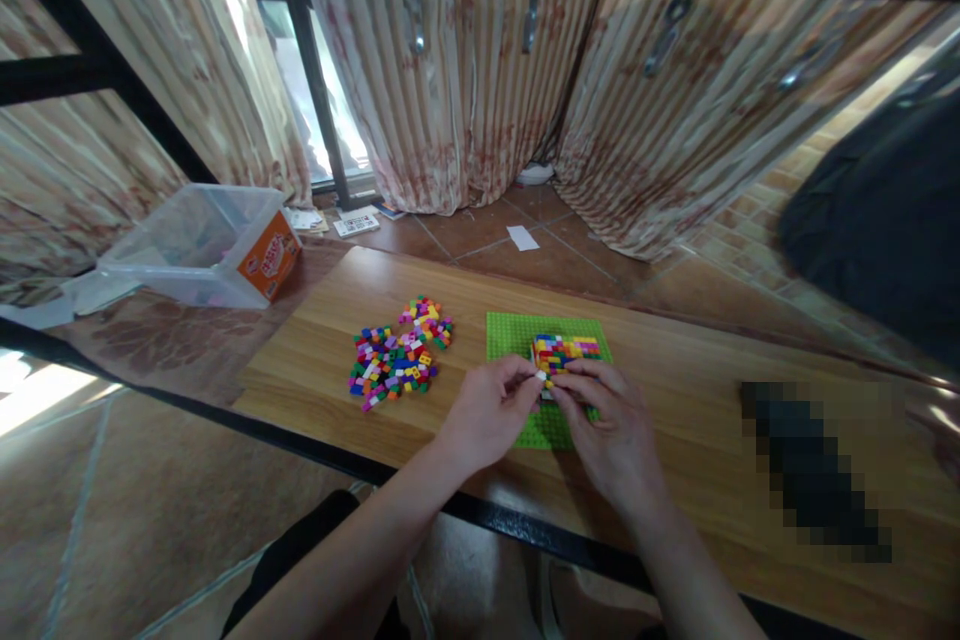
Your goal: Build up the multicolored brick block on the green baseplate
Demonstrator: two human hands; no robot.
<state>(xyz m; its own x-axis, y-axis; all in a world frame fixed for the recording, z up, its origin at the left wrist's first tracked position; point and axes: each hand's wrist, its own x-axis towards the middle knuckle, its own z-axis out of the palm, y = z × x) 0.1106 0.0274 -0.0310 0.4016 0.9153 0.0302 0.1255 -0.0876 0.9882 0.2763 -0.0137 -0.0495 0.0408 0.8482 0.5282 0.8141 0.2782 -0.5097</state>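
Observation:
On the wooden table, a green baseplate (508,331) carries a low block of multicoloured toy bricks (570,344). My left hand (491,412) is at the near left corner of this block, thumb and forefinger pinched on a small white brick (541,376). My right hand (613,420) reaches in from the right over the plate, its fingers curled together close to the white brick. What these fingers grip, if anything, is hidden. Both hands cover part of the block's near side. A loose pile of small coloured bricks (390,365) lies to the left of the plate.
A clear plastic bin (195,270) with an orange label stands on the floor beyond the table's left end. A dark pixelated patch (817,470) covers something on the table's right side. Papers lie on the tiled floor before striped curtains (465,100). A dark frame bar crosses overhead.

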